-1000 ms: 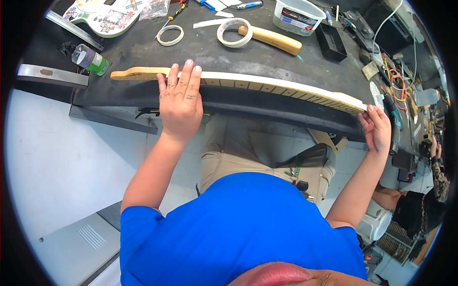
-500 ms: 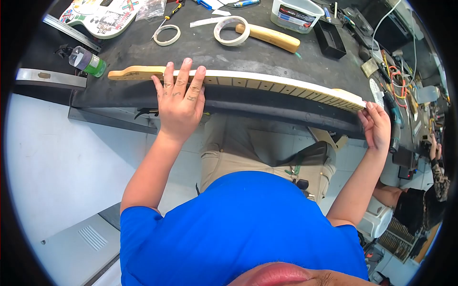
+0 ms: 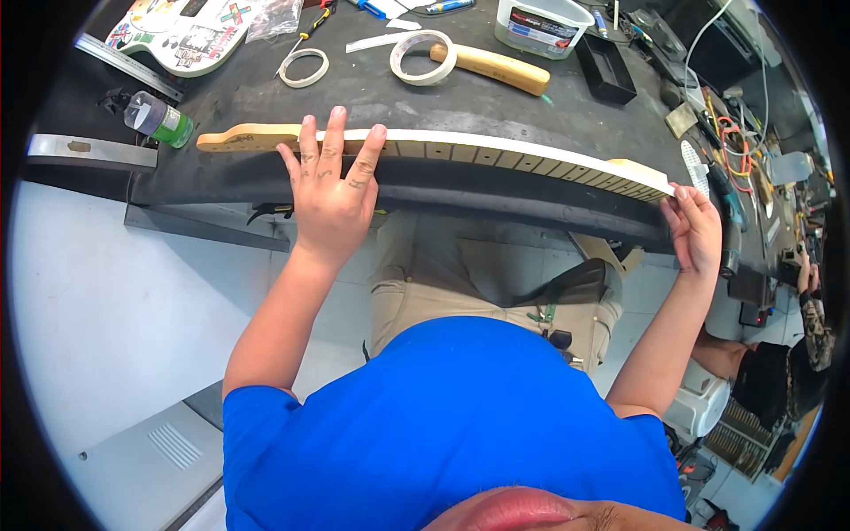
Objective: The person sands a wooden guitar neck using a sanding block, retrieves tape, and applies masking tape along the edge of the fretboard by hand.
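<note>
A wooden guitar neck (image 3: 500,159) lies along the front edge of the dark bench, fretboard facing me and headstock (image 3: 248,137) at the left. A pale strip (image 3: 460,140), which looks like masking tape, runs along its upper edge. My left hand (image 3: 332,190) lies over the neck near the headstock, fingers spread and stretched out. At the far right end, my right hand (image 3: 695,226) pinches the neck's end between thumb and fingers, where the pale strip also ends. The exact contact under those fingertips is hidden.
Behind the neck are tape rolls (image 3: 423,58) (image 3: 304,68), a wooden handle (image 3: 496,69), a plastic tub (image 3: 542,31) and a black tray (image 3: 606,71). A spray bottle (image 3: 159,122) and guitar body (image 3: 181,35) stand left. Tools and another person's arm (image 3: 815,327) are at right.
The index finger of my left hand has spread a little away from the others. The view has shifted slightly; the neck and my right hand otherwise keep their places.
</note>
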